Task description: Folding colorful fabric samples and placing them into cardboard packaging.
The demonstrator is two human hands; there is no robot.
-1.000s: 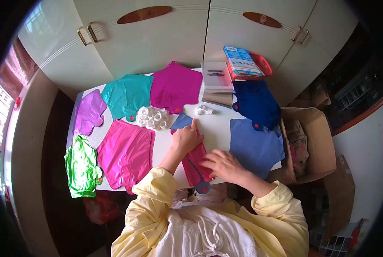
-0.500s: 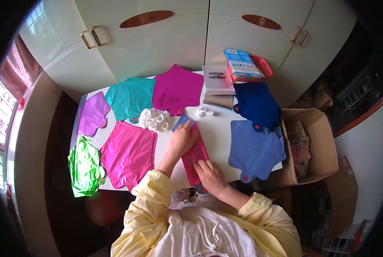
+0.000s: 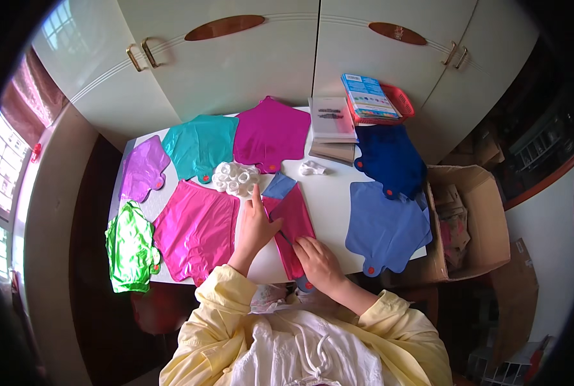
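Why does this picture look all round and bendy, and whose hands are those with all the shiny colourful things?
The picture comes from a small camera worn on a person's head, looking down. Its lens sees very wide, so straight edges curve. The yellow sleeves at the bottom are that person's own arms.

On the white table lie flat shiny bags: a purple one, a teal one, a magenta one, a big pink one, a crumpled green one and two blue ones. There is also a heap of white rings.

The left hand presses flat on a folded dark pink bag. The right hand rests on its near end. Neither hand lifts anything.
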